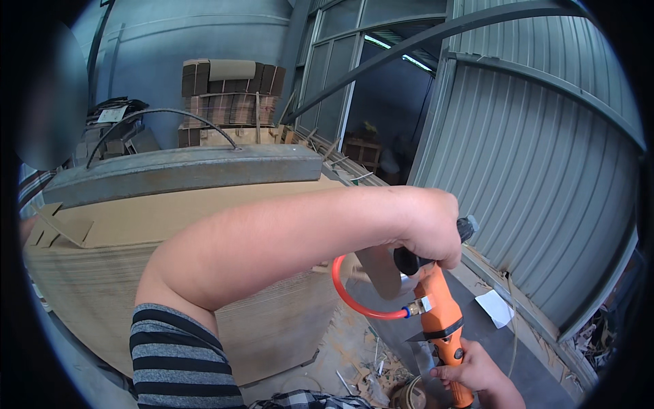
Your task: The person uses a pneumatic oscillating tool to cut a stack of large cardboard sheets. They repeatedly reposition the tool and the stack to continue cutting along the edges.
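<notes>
My left arm reaches across to the right, and my left hand (432, 221) is closed around the black side handle (411, 262) of an orange hand-held power tool (439, 307). Lower down, my right hand (475, 371) wraps round the tool's orange body near its black switch. A red air hose (354, 305) curves into a metal fitting on the tool's left side. The working head is partly hidden behind my left hand. To the left of the tool rises a tall stack of brown cardboard sheets (266, 341), its right side close to the tool.
A grey steel beam (197, 170) with a bent rod handle lies on the stack. Cardboard scraps litter the floor around a round tub (409, 395). Bundled cardboard (231, 95) stands behind. A corrugated metal wall (538, 170) runs along the right. Another person's striped sleeve (30, 185) shows at far left.
</notes>
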`<state>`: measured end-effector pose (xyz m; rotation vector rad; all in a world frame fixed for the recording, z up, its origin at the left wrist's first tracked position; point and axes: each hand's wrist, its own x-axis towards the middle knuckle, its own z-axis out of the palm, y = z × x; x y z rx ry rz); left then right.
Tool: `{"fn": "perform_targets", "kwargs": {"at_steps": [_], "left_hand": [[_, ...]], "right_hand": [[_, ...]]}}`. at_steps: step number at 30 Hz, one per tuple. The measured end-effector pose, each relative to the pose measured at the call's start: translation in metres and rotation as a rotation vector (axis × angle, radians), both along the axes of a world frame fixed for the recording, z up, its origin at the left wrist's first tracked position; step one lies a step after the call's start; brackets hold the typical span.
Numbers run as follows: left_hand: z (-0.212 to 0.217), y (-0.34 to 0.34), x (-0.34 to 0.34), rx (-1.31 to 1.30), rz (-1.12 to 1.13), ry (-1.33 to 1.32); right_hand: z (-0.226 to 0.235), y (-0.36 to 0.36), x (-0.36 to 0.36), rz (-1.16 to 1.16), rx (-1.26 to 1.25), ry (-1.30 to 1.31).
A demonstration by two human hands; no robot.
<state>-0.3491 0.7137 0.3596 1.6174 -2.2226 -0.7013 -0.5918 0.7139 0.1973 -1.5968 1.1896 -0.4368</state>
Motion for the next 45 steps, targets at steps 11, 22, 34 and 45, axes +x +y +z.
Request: {"fn": "perform_targets", "kwargs": {"at_steps": [11,22,34,45], "left_hand": [[-0.008,-0.004,-0.004,0.045,0.014,0.003],[-0.023,-0.013,-0.005,0.001,0.007,-0.072],[-0.018,-0.009,-0.008,0.056,0.02,0.004],[-0.11,0.021,-0.038,-0.153,-0.355,0.018]], "right_hand": [[-0.015,-0.009,-0.006,0.019,0.042,0.02],[-0.032,-0.02,-0.004,0.055,0.04,0.035],[-0.036,-0.013,0.003,0.011,0.006,-0.057],[-0.153,0.021,-0.032,-0.153,-0.372,0.083]]}}
